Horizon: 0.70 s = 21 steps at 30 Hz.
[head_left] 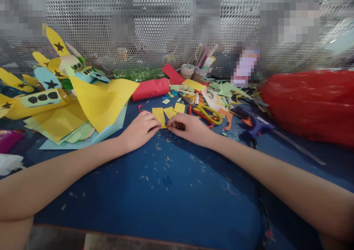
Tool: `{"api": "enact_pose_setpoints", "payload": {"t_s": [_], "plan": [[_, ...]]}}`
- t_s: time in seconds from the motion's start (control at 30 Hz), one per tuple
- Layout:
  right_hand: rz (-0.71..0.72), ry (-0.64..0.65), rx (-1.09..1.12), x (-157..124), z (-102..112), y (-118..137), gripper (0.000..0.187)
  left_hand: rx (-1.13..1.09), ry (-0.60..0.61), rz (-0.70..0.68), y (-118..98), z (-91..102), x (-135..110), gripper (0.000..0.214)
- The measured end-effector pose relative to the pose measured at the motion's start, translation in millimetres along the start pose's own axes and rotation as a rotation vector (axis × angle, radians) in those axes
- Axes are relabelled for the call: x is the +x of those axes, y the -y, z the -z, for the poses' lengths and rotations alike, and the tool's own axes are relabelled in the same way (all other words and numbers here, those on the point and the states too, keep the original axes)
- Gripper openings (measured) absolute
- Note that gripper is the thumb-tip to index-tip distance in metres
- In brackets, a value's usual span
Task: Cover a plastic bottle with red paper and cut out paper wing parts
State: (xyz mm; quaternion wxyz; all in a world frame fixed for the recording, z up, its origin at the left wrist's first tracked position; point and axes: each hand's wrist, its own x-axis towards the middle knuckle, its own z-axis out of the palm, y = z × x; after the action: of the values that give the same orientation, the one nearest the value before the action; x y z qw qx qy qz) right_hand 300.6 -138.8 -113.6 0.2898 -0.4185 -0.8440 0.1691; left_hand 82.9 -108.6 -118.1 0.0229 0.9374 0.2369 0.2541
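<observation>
Both my hands meet at the middle of the blue table, pinching a narrow strip of yellow paper between them. My left hand is closed on the strip's left end, and my right hand is closed on its right end. Just beyond the fingers lie several small yellow paper pieces. Scissors with yellow and red handles rest right behind my right hand. A bottle wrapped in red paper lies on its side beyond my left hand.
Yellow paper planes with black stars and stacked coloured sheets crowd the left. Green plastic bottles lie by the perforated metal screen. At right are a blue glue gun with its glue stick and a big red bag.
</observation>
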Motion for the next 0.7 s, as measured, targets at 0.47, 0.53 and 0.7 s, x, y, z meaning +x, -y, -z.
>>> {"api": "enact_pose_setpoints", "payload": {"t_s": [0.47,0.53,0.7], "plan": [[-0.043,-0.019,-0.069,0.7,-2.8,0.8,0.007,-0.036,0.029,-0.007,2.2,1.1,11.1,0.01],[-0.038,-0.024,-0.085,0.7,-4.0,0.8,0.007,-0.044,0.037,0.0,1.3,-0.7,13.7,0.01],[0.016,-0.056,-0.112,-0.8,-8.2,-1.5,0.007,-0.034,0.026,-0.054,-1.4,-3.8,13.6,0.014]]}}
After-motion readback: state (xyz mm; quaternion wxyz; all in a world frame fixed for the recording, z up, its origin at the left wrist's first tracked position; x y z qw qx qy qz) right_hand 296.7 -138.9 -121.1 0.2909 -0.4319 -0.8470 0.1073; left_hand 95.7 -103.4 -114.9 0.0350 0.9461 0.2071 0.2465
